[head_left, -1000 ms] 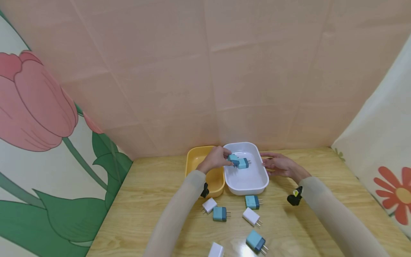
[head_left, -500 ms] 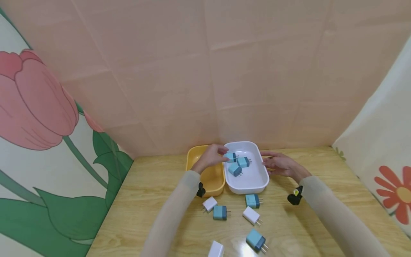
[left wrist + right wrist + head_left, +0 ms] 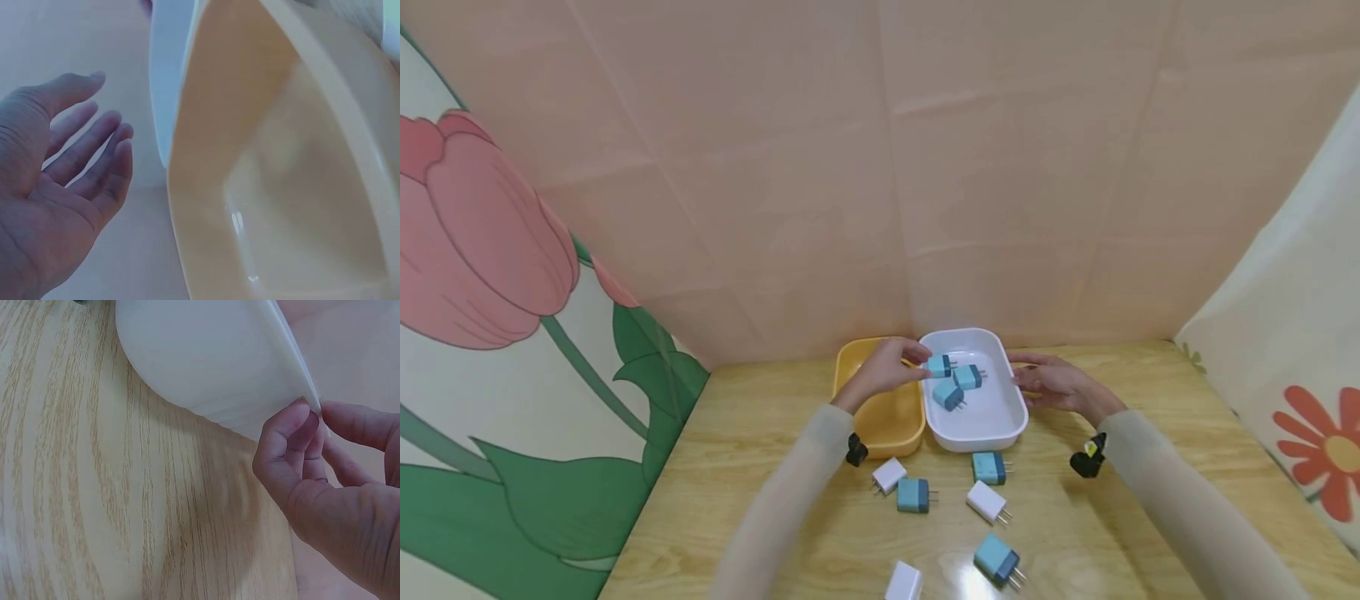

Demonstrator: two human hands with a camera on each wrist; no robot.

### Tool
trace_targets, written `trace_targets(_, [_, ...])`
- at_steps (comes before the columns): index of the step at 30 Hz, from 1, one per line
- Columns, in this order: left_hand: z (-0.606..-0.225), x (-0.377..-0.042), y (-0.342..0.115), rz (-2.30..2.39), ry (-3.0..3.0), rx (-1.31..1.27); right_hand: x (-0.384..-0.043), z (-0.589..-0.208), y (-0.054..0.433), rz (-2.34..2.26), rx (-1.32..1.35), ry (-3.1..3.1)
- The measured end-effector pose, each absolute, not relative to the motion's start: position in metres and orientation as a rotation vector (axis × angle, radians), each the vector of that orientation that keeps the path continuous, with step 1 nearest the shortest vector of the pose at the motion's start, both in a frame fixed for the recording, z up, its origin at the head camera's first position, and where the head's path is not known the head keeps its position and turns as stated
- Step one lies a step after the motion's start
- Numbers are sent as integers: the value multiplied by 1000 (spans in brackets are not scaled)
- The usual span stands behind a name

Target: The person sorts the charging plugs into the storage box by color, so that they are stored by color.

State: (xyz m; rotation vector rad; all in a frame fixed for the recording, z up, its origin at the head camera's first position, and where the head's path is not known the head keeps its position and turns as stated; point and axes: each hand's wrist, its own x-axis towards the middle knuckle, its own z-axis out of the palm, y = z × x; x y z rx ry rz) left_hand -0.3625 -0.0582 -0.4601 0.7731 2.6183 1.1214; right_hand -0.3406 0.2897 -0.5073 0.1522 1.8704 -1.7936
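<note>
My left hand [image 3: 887, 369] is held over the yellow bin [image 3: 891, 425] near its border with the white bin [image 3: 973, 433]. Relaxed fingers and an unoccupied palm show on the left hand [image 3: 69, 181] in the left wrist view. Inside the white bin lie three light-blue chargers with dark-blue pronged ends, among them a charger [image 3: 967, 377] in the middle and a charger [image 3: 948, 395] nearest me. With thumb and curled fingers, my right hand [image 3: 331, 481] pinches the white bin's rim [image 3: 294, 356] on its right side.
Several chargers are scattered on the wooden table [image 3: 752, 450] before the bins: blue chargers, such as one charger [image 3: 997, 558] at the front, and white ones, such as a white charger [image 3: 987, 502]. A pink cloth backdrop [image 3: 887, 208] rises directly behind the bins.
My left hand let go of a blue charger in the white bin, then drew back left over the yellow bin with its fingers loosened. My right hand stayed at the rim.
</note>
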Motion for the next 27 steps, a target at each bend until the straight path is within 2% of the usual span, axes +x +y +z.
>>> trace_targets(14, [-449,-337,-69,1109,2573,908,-341,-508,289,-1826,122,1834])
trace_targets(27, [-446,-298,-93,1127,2549,1008,-340,-507,287,-1779,165,1891])
